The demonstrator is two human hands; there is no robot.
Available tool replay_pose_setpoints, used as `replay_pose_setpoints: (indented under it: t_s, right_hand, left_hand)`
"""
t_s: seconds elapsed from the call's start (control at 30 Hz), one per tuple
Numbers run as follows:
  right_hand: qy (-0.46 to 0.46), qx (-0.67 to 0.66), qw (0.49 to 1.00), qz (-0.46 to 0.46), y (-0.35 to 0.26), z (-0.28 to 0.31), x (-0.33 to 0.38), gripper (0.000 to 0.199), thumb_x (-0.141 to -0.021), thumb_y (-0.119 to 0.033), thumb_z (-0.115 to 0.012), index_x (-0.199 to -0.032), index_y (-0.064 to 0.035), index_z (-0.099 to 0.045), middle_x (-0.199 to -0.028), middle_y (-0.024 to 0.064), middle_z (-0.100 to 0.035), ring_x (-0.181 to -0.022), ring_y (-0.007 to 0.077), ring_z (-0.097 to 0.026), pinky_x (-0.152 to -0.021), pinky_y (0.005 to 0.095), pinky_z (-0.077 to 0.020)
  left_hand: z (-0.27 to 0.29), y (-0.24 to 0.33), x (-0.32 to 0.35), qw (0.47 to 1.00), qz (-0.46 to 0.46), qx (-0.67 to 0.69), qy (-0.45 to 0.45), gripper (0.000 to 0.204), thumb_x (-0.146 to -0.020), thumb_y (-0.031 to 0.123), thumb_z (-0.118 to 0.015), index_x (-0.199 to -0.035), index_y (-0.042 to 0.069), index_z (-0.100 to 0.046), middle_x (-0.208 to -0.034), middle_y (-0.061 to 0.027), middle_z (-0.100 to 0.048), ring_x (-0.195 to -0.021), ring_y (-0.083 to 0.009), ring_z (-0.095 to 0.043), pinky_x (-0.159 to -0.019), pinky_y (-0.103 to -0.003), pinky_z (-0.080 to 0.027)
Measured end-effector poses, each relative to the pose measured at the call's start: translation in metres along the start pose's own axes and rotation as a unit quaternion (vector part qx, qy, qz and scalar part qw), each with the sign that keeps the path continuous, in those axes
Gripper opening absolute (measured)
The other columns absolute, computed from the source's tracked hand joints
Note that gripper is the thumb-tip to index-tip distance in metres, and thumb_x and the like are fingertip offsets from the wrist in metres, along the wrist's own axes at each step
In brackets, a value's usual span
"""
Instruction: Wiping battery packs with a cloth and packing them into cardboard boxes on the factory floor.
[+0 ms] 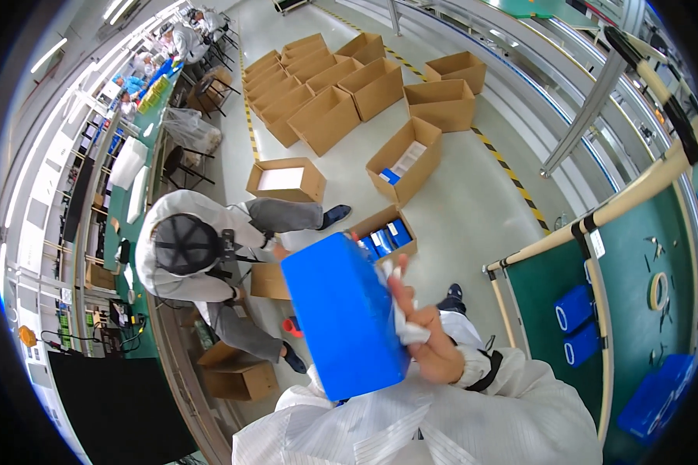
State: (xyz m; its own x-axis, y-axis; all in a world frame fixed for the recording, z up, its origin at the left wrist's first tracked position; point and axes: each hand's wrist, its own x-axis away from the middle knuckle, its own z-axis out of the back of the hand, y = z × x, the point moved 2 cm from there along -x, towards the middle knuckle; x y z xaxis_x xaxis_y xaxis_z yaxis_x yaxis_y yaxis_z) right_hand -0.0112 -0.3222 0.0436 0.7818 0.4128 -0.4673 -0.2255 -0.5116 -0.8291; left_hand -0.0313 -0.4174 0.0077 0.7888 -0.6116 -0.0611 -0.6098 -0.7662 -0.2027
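A large, smooth blue box-shaped block (341, 318) is held up in front of my chest, tilted. My right hand (436, 345) is at its right side, fingers bent around a crumpled white cloth (411, 332) that lies against the block's side. My left hand does not show; the block covers the area where it could be. Just beyond the block, an open cardboard box (408, 249) on the floor holds several similar blue blocks.
A co-worker in white with a dark cap (186, 244) bends over boxes at my left, beside a long green workbench (136, 209). Several open cartons (326, 120) stand ahead. A green-topped table (636, 256) at my right bears blue blocks (574, 310), tools and a tape roll (658, 291).
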Motion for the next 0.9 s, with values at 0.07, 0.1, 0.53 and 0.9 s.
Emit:
replay_pose_setpoints:
  t_s: [0.07,0.1,0.53,0.9]
  right_hand:
    - [-0.047,-0.025,0.997,-0.055,0.016,0.014,0.014,0.019,-0.098,-0.022,-0.043,-0.108,-0.0066,-0.039,-0.153,0.0223,-0.007,-0.143,0.0278,-0.006,-0.111,0.0434,-0.0021]
    - [-0.069,-0.067,0.993,-0.073,0.021,0.028,0.017,0.019,-0.097,-0.021,-0.045,-0.110,-0.0077,-0.039,-0.151,0.0224,-0.013,-0.141,0.0287,-0.015,-0.110,0.0445,-0.0096]
    - [-0.042,-0.113,0.992,-0.032,-0.002,0.165,-0.175,0.020,-0.093,-0.017,-0.050,-0.108,-0.0141,-0.037,-0.147,0.0256,-0.026,-0.128,0.0296,-0.041,-0.099,0.0407,-0.0379]
    - [-0.189,0.349,0.863,-0.312,0.148,0.291,-0.306,0.046,-0.095,-0.011,-0.041,-0.139,-0.0044,-0.028,-0.144,0.0214,-0.033,-0.119,0.0273,-0.049,-0.097,0.0355,-0.0381]
  left_hand:
    - [0.006,0.009,-0.021,1.000,-0.007,0.004,0.003,0.056,-0.085,0.045,-0.059,-0.122,0.006,-0.045,-0.114,-0.0088,-0.049,-0.105,-0.0252,-0.049,-0.089,-0.042,-0.045]
    - [0.009,0.013,-0.031,1.000,-0.015,0.004,0.005,0.056,-0.085,0.046,-0.059,-0.122,0.006,-0.045,-0.114,-0.0089,-0.049,-0.105,-0.0252,-0.050,-0.089,-0.042,-0.045]
    - [0.018,0.082,-0.150,0.992,-0.120,-0.023,0.024,0.055,-0.087,0.047,-0.056,-0.121,0.006,-0.046,-0.114,-0.0094,-0.050,-0.105,-0.0253,-0.050,-0.088,-0.042,-0.046]
    - [0.019,0.185,-0.237,0.979,-0.198,-0.034,0.023,0.055,-0.088,0.049,-0.055,-0.121,0.006,-0.046,-0.113,-0.0098,-0.051,-0.105,-0.0255,-0.051,-0.087,-0.042,-0.046]
